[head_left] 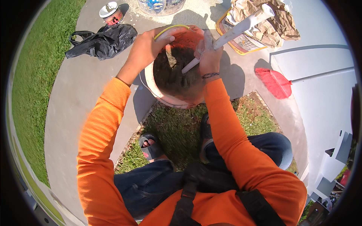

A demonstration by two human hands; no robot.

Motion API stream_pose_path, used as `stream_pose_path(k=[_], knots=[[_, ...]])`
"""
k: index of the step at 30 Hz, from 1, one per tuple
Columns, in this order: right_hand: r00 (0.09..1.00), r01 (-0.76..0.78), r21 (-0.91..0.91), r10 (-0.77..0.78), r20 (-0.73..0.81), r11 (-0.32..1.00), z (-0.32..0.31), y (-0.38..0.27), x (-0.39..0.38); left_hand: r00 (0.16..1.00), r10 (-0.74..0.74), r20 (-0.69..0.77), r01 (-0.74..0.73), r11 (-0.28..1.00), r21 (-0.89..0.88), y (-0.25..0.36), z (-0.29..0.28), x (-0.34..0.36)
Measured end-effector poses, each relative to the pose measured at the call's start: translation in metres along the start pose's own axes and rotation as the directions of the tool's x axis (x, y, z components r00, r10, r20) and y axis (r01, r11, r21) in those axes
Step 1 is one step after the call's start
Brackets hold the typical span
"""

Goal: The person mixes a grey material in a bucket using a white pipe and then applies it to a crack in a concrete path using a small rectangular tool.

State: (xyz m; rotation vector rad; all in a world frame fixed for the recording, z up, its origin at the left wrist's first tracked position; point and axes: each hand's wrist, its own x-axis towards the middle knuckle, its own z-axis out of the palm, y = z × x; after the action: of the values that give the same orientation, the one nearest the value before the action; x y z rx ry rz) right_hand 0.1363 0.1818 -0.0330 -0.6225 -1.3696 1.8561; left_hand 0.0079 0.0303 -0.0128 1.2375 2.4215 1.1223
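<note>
Pinching bkt rim [149, 80] (L grip [148, 45]), clasping wht pole [243, 28] (R grip [210, 56]), dark mix [170, 77] in bkt [166, 99].

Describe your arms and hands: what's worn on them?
Long orange sleeves extend toward both wrists. The left hand is bare, no glove or band showing; the right hand is also ungloved, with a thin dark bracelet at its wrist.

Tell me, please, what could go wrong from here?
The dark mix might splash the bare left hand at the rim of the bucket. The white pole, gripped by the right hand, could knock the bucket wall. Drops may also reach the toes in the open sandal.
</note>
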Motion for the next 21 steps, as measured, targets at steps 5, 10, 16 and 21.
stream_pose_path(k=[5,10,16,21], knots=[[0.992,0.092,0.142,-0.103,0.073,0.986,0.006,-0.020,-0.008,0.997,-0.053,0.051,0.053,0.999,0.000,0.009,-0.006,0.000],[0.990,-0.121,-0.007,0.122,0.077,0.993,0.012,0.009,-0.012,0.999,-0.008,0.034,0.008,1.000,0.019,0.006,0.000,0.003],[0.992,0.029,0.133,-0.045,0.117,0.991,0.017,0.003,-0.019,1.000,-0.027,0.012,0.026,1.000,0.016,0.010,-0.003,-0.003],[0.973,-0.096,-0.215,0.137,0.184,0.972,0.016,0.004,0.009,0.995,0.082,-0.056,-0.087,0.992,-0.088,0.019,0.006,-0.004]])
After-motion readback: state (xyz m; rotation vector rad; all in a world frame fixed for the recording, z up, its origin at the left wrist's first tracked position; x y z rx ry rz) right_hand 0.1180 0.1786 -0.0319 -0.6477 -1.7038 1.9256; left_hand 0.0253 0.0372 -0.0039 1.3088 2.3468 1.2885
